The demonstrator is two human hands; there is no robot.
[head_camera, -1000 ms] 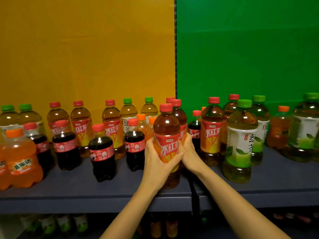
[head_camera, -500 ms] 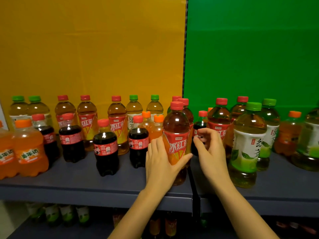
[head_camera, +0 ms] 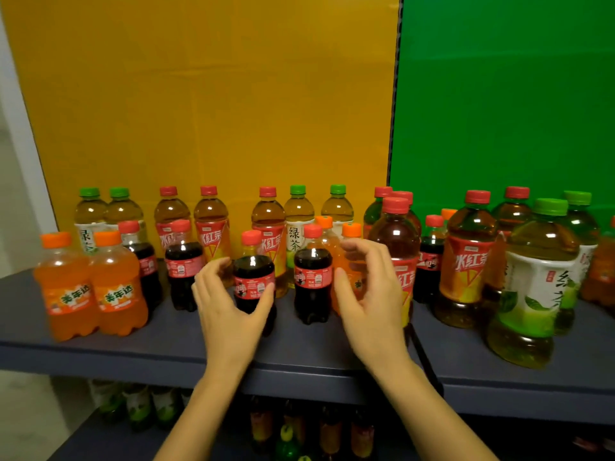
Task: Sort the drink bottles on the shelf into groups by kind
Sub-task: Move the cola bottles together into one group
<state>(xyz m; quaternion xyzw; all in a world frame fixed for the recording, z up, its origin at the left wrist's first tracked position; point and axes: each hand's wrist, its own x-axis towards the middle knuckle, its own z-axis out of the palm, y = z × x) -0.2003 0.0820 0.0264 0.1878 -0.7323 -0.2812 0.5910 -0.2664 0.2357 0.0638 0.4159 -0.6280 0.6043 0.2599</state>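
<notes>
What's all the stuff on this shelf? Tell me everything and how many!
Cola bottles: five, dark with red caps, front and middle.
Orange soda bottles: at least six, orange; two far left, two in the middle, the rest on the right.
Red tea bottles: eight, brown with red caps, back row and right.
Green tea bottles: six, green caps, back row and right.
Shelf: one, dark grey.
Yellow panel: one, back left.
Green panel: one, back right.
Lower bottles: too blurred to count, underneath.
Left hand: curved round a front cola bottle, grip unclear.
Right hand: fingers curved before an orange soda bottle, seemingly holding nothing.
</notes>
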